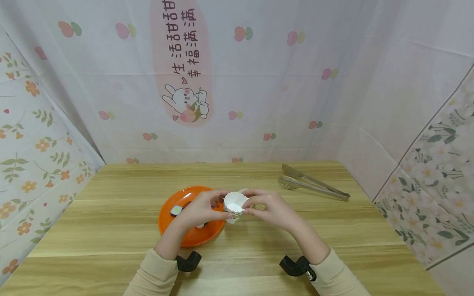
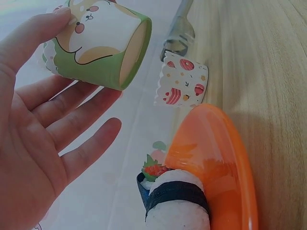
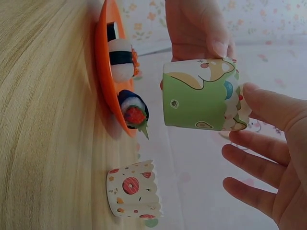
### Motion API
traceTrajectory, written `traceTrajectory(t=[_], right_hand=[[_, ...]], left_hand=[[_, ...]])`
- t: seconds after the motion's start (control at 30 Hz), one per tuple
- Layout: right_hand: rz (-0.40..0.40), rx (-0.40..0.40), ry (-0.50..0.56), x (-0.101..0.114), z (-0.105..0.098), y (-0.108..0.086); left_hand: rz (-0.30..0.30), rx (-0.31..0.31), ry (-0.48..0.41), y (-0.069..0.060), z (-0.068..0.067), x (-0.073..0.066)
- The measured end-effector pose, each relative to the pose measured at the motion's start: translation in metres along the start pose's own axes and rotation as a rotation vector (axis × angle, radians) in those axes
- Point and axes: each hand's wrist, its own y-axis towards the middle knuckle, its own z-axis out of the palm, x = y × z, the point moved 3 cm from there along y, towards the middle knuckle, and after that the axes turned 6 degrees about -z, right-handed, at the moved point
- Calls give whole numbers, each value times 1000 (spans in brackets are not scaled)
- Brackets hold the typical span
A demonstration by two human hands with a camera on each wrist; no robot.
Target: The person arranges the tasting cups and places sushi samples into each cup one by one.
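A green paper cup (image 1: 235,201) with a scalloped rim and an animal print is held up between both hands; layered edges at its mouth suggest stacked cups. The left hand (image 1: 203,209) grips its side, thumb on the near side and fingers beneath or behind. On the other side, the right hand (image 1: 269,209) pinches the rim with thumb and forefinger, its other fingers loosely extended in the right wrist view. A white cup with red dessert prints (image 3: 133,189) stands on the table, mostly hidden behind the held cup in the head view.
An orange plate (image 1: 166,222) with several sushi pieces, one a white roll with a dark band (image 2: 177,199), lies at the left, partly under the left forearm. Metal tongs (image 1: 314,187) lie at the back right. Patterned curtains (image 1: 259,94) border the wooden table (image 1: 111,205).
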Motion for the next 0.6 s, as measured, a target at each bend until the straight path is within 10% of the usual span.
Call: traceTrajectory(t=[0.6], right_hand=[[-7, -9, -15, 3, -3, 0]], left_hand=[[-2, 8, -1, 0, 0, 1]])
